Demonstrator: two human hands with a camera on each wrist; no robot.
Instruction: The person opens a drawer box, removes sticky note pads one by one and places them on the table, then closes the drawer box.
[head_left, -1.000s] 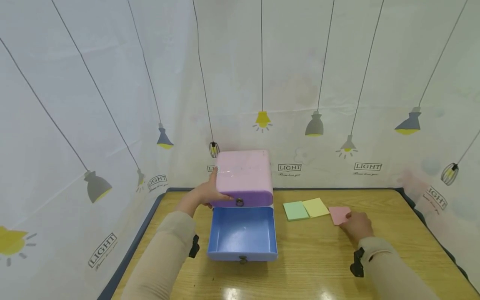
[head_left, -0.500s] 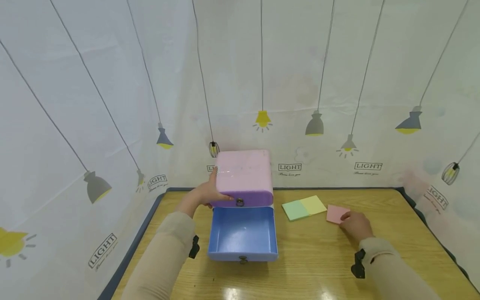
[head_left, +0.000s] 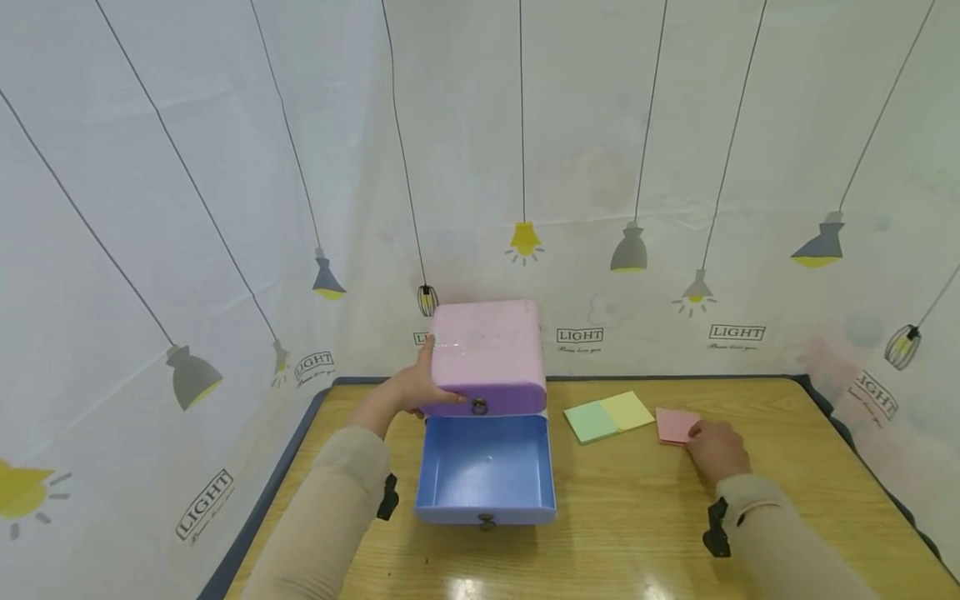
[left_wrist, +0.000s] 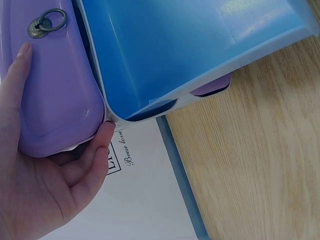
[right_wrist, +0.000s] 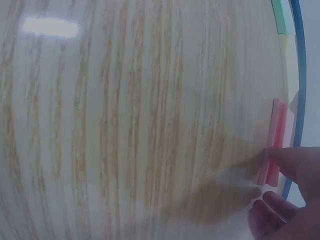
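Observation:
A small drawer box [head_left: 487, 342] with a pink top stands at the back of the table. My left hand [head_left: 412, 387] grips its left side, the thumb lying across the purple upper drawer front [left_wrist: 62, 95] near the ring pull [left_wrist: 46, 25] and the other fingers curled under the corner. Below, the blue drawer [head_left: 487, 462] is pulled out with nothing in it. On the right, my right hand [head_left: 718, 450] pinches the near right corner of a pink sticky note pad [head_left: 677, 425]. In the right wrist view, the thumb is at the pad's edge, where two layers show parted.
Left of the pink pad lie a green sticky note pad [head_left: 591, 422] and a yellow one [head_left: 627, 411], edge to edge on the wooden table [head_left: 615, 517]. A white wall sheet [head_left: 600, 167] printed with lamps rises behind the table's dark edge.
The green and yellow pads have come flush together. The pink pad has turned slightly in my right hand, and its layers now show at the near edge. My left hand has kept its hold.

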